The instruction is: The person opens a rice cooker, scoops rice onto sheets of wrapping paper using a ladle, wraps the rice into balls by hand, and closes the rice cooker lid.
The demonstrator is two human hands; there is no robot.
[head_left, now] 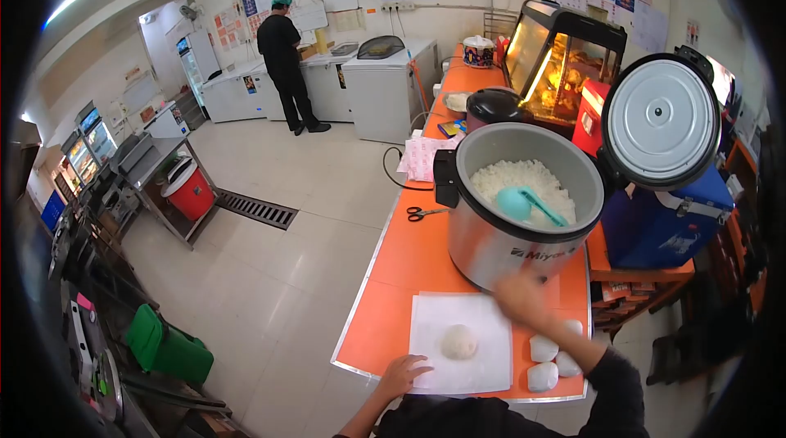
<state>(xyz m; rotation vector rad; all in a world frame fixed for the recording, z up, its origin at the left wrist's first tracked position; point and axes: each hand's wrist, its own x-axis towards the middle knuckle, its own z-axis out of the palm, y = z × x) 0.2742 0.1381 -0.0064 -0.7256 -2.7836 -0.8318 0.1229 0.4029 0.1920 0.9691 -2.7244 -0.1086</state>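
My left hand (404, 375) lies with its fingers extended at the left edge of a stack of white paper sheets (487, 372). On the paper sits a rounded mound of white rice (459, 343). My right hand (521, 297), smeared by motion, is in front of the large rice cooker (475, 254), and its fingers cannot be made out. Inside the cooker's pot is cooked rice (524, 174) with a turquoise rice scoop (516, 202) on top. Several white wrapped packets (542, 377) stand beside my right forearm.
Black-handled scissors (417, 214) lie left of the cooker. The cooker's lid (655, 123) is raised on the right, above a blue cooler box (667, 221). A lit food warmer (565, 61) stands farther back on the orange table (385, 282). A person (282, 53) stands at the far freezers.
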